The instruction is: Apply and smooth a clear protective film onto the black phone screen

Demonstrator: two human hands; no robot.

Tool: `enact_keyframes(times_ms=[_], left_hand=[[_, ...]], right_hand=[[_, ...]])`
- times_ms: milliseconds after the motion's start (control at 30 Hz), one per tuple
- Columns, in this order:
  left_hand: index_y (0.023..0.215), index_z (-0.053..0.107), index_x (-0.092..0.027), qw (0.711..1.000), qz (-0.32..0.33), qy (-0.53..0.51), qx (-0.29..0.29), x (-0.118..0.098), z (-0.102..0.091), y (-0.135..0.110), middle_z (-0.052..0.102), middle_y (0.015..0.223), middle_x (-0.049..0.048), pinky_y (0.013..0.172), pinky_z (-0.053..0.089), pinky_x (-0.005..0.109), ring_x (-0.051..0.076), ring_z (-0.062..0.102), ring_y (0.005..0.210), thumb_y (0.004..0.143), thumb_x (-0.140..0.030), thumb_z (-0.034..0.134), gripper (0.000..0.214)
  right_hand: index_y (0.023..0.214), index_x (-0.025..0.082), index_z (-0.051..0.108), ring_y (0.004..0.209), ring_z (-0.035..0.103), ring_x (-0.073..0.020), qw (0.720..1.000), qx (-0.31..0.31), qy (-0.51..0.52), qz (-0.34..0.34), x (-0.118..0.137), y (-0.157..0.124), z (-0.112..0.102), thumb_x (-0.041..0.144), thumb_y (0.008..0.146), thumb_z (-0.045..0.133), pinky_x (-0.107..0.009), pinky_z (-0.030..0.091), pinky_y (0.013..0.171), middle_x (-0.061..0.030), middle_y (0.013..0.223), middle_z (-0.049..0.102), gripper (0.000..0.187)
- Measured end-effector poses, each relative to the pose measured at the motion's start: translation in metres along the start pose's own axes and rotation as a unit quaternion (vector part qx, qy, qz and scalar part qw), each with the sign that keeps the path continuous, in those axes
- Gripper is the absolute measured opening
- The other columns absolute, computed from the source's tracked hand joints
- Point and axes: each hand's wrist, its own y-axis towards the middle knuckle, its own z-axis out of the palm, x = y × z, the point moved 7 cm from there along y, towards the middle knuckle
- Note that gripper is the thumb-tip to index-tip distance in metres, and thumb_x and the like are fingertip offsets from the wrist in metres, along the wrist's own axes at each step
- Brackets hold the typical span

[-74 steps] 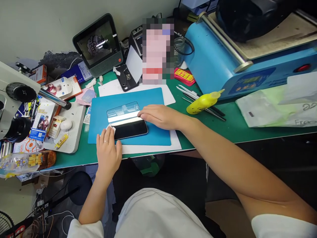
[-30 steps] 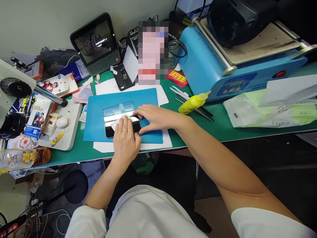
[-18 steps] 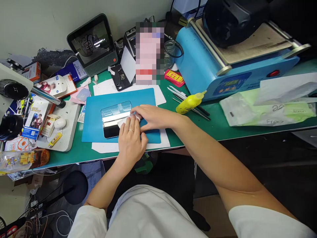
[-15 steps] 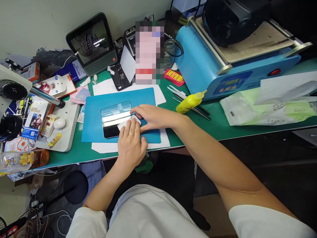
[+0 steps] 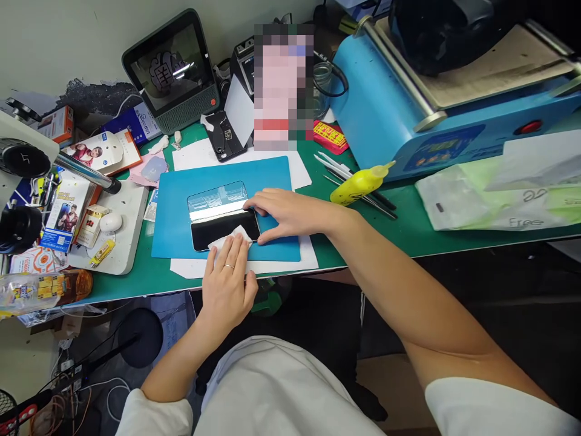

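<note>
A phone (image 5: pixel 218 218) lies screen up on a blue mat (image 5: pixel 170 230), its glossy black glass reflecting a bright band. My left hand (image 5: pixel 229 287), with a ring on one finger, presses a folded white wipe (image 5: pixel 235 233) against the near edge of the glass under its straight fingers. From the other side, my right hand (image 5: pixel 285 212) steadies the phone at its right end, fingertips at the far corner and thumb at the near one.
White paper (image 5: pixel 186 266) shows under the mat on the green desk (image 5: pixel 354 242). To the right are a yellow bottle (image 5: pixel 358 186), thin tools, a blue machine (image 5: pixel 363 109) and a plastic packet (image 5: pixel 472 194). A microscope stand (image 5: pixel 131 224), boxes and a drink bottle (image 5: pixel 45 290) crowd the left.
My left hand has slid the wipe left and toward me across the glass, uncovering more of the screen's right part. The right hand stays at the phone's right end. The view has shifted slightly.
</note>
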Motion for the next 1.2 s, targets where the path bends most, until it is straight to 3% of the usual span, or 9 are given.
enact_keyframes(times_ms=[333, 633, 767, 967, 1200], left_hand=[[0.180, 0.030, -0.020, 0.997, -0.075, -0.012, 0.000, 0.047, -0.009, -0.033, 0.049, 0.178, 0.0158, 0.137, 0.037, 0.056, 0.033, 0.047, 0.167, 0.118, -0.032, 0.046, 0.065], [0.183, 0.013, -0.027, 0.995, -0.086, -0.046, -0.020, 0.058, -0.006, -0.045, 0.045, 0.180, 0.0192, 0.132, 0.044, 0.060, 0.037, 0.045, 0.167, 0.118, -0.040, 0.048, 0.075], [0.183, 0.015, -0.026, 0.994, -0.090, -0.049, -0.025, 0.062, -0.006, -0.041, 0.045, 0.180, 0.0201, 0.132, 0.045, 0.059, 0.036, 0.045, 0.167, 0.119, -0.041, 0.046, 0.072], [0.177, 0.035, -0.016, 0.992, -0.109, -0.053, -0.019, 0.075, -0.007, -0.024, 0.047, 0.177, 0.0226, 0.134, 0.045, 0.057, 0.035, 0.046, 0.167, 0.120, -0.042, 0.043, 0.063], [0.172, 0.043, -0.011, 0.992, -0.117, -0.038, -0.017, 0.086, -0.004, -0.004, 0.046, 0.178, 0.0229, 0.136, 0.041, 0.058, 0.037, 0.042, 0.169, 0.119, -0.050, 0.042, 0.066]], right_hand=[[0.138, 0.019, 0.066, 0.098, 0.059, -0.0332, 1.000, 0.005, 0.003, 0.026, -0.002, -0.003, 0.000, 0.077, 0.089, 0.075, -0.043, 0.044, 0.085, -0.0125, 0.108, 0.069, 0.077], [0.137, 0.018, 0.067, 0.099, 0.058, -0.0343, 0.998, 0.018, 0.008, 0.054, -0.002, -0.003, 0.001, 0.080, 0.086, 0.076, -0.044, 0.044, 0.086, -0.0127, 0.107, 0.068, 0.080], [0.136, 0.018, 0.067, 0.099, 0.057, -0.0338, 0.998, 0.018, 0.009, 0.052, -0.002, -0.003, 0.001, 0.081, 0.086, 0.075, -0.044, 0.044, 0.086, -0.0117, 0.106, 0.067, 0.081], [0.136, 0.021, 0.067, 0.097, 0.057, -0.0332, 0.999, 0.018, 0.013, 0.050, -0.002, -0.002, 0.000, 0.080, 0.086, 0.076, -0.043, 0.043, 0.084, -0.0098, 0.102, 0.066, 0.078], [0.137, 0.019, 0.067, 0.098, 0.057, -0.0333, 0.998, 0.019, 0.013, 0.055, 0.000, -0.002, 0.000, 0.079, 0.086, 0.077, -0.042, 0.042, 0.084, -0.0104, 0.103, 0.066, 0.080]])
